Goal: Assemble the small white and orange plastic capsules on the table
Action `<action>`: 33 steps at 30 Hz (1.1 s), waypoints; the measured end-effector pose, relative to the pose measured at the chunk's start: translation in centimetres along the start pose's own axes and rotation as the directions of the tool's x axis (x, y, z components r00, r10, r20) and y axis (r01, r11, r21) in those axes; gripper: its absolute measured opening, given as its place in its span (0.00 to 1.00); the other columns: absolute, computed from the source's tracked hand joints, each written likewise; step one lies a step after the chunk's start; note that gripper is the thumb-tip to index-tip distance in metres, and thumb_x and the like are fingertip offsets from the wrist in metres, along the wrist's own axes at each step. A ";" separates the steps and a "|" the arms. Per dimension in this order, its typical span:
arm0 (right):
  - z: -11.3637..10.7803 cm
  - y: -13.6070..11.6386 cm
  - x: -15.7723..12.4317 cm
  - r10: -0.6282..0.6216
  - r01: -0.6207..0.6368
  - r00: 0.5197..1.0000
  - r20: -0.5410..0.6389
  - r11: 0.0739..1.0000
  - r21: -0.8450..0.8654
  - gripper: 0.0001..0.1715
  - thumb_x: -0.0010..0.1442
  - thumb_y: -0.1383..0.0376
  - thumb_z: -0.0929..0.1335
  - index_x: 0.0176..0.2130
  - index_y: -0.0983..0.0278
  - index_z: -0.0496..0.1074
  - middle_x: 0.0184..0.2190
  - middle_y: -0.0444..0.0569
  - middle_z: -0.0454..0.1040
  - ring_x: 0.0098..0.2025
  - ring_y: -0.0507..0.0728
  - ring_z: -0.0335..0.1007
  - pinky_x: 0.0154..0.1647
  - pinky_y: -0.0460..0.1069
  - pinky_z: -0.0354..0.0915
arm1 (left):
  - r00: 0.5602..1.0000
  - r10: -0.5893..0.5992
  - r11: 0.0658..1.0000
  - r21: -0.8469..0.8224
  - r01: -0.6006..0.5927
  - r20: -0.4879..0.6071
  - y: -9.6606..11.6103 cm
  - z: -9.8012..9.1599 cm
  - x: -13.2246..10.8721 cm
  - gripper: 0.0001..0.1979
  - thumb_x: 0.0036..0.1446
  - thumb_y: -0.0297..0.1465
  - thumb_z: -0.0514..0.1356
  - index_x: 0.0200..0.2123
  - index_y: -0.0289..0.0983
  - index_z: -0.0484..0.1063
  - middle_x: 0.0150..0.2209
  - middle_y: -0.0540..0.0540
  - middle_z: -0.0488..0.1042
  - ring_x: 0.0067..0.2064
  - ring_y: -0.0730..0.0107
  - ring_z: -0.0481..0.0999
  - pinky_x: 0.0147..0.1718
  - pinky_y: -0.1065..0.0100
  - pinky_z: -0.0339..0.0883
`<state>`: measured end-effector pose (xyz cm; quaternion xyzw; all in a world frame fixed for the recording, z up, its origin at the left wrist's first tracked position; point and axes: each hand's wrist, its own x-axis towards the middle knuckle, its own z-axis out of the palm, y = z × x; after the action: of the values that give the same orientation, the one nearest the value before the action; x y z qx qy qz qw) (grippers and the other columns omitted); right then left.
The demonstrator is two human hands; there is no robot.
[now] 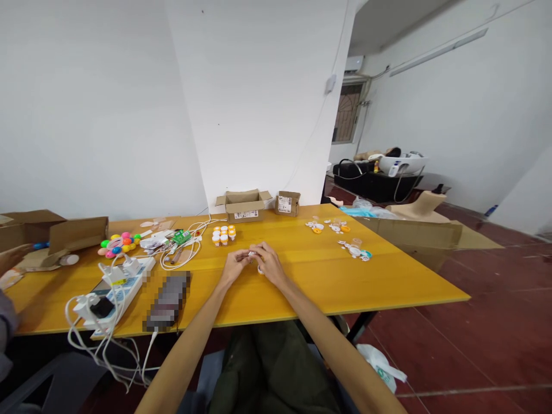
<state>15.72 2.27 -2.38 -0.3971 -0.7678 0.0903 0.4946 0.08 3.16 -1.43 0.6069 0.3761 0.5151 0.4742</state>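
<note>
Over the middle of the yellow table point(302, 290), my left hand point(235, 266) and my right hand point(268, 263) meet at the fingertips. Both are closed on a small white part point(251, 253), mostly covered by the fingers. Another small white piece point(260, 269) shows just under my right hand. Behind my left hand stands a group of white and orange containers point(223, 234). To the right lie small piles of white parts with orange pieces point(317, 230) and a pile with a teal piece point(365, 255).
An open cardboard box point(244, 208) and a smaller box point(287, 203) stand by the wall. Left are colourful balls point(118, 244), tangled cables, a power strip point(129, 287) and a blurred dark device point(168, 300). Another person's arm point(11, 257) reaches in at far left.
</note>
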 end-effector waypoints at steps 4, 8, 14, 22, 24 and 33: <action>0.1 0.1 -0.1 -0.051 0.053 0.997 -0.050 0.998 0.038 0.16 0.65 0.70 0.65 0.46 0.55 0.79 0.39 0.49 0.73 0.42 0.57 0.72 0.46 0.49 0.70 | 1.000 -0.016 1.000 -0.018 0.016 -0.013 0.0 0.0 0.0 0.16 0.39 0.36 0.74 0.32 0.36 0.81 0.37 0.42 0.84 0.42 0.56 0.83 0.45 0.58 0.76; 0.2 0.2 -0.1 -0.093 0.098 0.992 -0.089 0.994 0.057 0.15 0.64 0.71 0.65 0.43 0.55 0.79 0.38 0.49 0.73 0.40 0.56 0.72 0.43 0.48 0.71 | 0.999 -0.024 0.999 -0.028 0.022 -0.043 0.0 0.0 0.0 0.16 0.37 0.35 0.75 0.31 0.36 0.80 0.34 0.43 0.84 0.39 0.58 0.83 0.44 0.60 0.76; 0.2 0.1 -0.2 -0.058 0.063 0.993 -0.105 0.997 0.045 0.16 0.63 0.72 0.66 0.46 0.56 0.77 0.37 0.48 0.73 0.39 0.57 0.72 0.41 0.49 0.70 | 0.998 -0.037 0.999 -0.026 0.035 -0.052 0.5 0.1 -0.2 0.13 0.38 0.34 0.74 0.28 0.37 0.78 0.32 0.45 0.83 0.36 0.61 0.82 0.41 0.63 0.76; 0.1 0.0 -0.2 -0.067 0.073 0.992 -0.108 0.996 0.051 0.16 0.63 0.72 0.65 0.45 0.56 0.77 0.37 0.48 0.73 0.39 0.57 0.72 0.41 0.49 0.70 | 0.996 -0.052 0.998 -0.046 0.049 -0.076 1.2 0.4 -0.5 0.12 0.37 0.33 0.74 0.27 0.37 0.79 0.31 0.45 0.83 0.35 0.61 0.82 0.42 0.63 0.75; 0.1 0.0 -0.2 -0.069 0.075 0.991 -0.112 0.996 0.049 0.16 0.63 0.72 0.65 0.45 0.56 0.77 0.37 0.49 0.73 0.40 0.57 0.72 0.42 0.49 0.70 | 0.996 -0.049 0.998 -0.046 0.045 -0.078 1.4 0.4 -0.6 0.12 0.37 0.33 0.74 0.27 0.37 0.79 0.31 0.44 0.83 0.36 0.61 0.82 0.42 0.62 0.75; 0.3 0.3 -0.2 -0.049 0.053 0.993 -0.109 0.998 0.036 0.15 0.63 0.71 0.66 0.43 0.56 0.78 0.37 0.48 0.73 0.40 0.57 0.72 0.42 0.49 0.70 | 0.996 -0.038 0.998 -0.047 0.034 -0.078 1.6 0.6 -0.7 0.14 0.36 0.35 0.75 0.27 0.36 0.79 0.31 0.44 0.83 0.35 0.60 0.82 0.41 0.62 0.76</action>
<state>15.64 2.40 -2.86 -0.3719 -0.7479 0.0709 0.5453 0.45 1.98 -0.12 0.5683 0.3935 0.5384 0.4820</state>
